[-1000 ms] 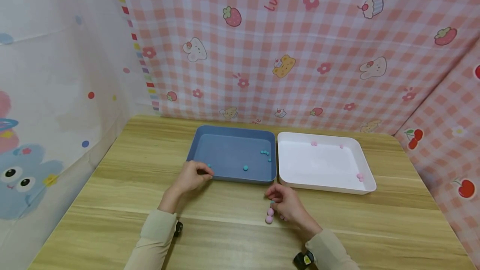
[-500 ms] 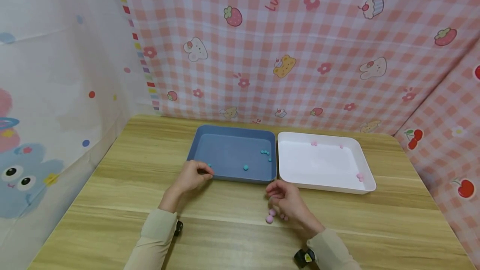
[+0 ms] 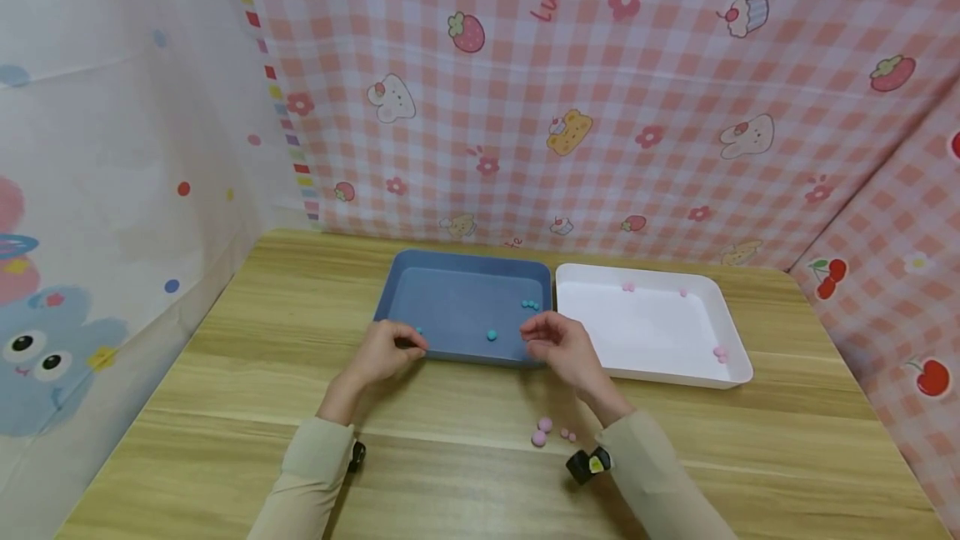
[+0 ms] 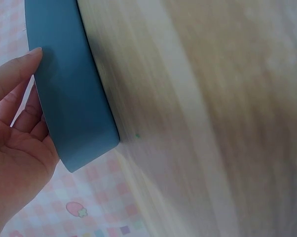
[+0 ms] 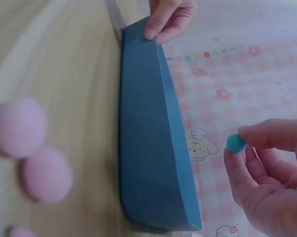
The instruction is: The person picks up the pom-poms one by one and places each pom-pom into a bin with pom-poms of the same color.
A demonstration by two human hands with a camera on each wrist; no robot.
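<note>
My left hand (image 3: 401, 342) grips the near left rim of the blue tray (image 3: 465, 261), with its thumb (image 4: 25, 61) against the outer wall. Over the tray's near right corner my right hand (image 3: 531, 333) pinches a small teal ball (image 5: 236, 142) between thumb and fingertip. Several teal balls (image 3: 491, 335) lie inside the blue tray. Behind my right wrist, a few pink balls (image 3: 542, 430) sit on the wooden table (image 3: 262, 373).
A white tray (image 3: 660, 375) stands against the right side of the blue one, with a few pink balls (image 3: 720, 352) in it. Patterned cloth walls close off the table at the back and on both sides.
My right hand has lifted from the pink balls on the table and moved forward to the blue tray's near right corner. The left hand has stayed on the rim.
</note>
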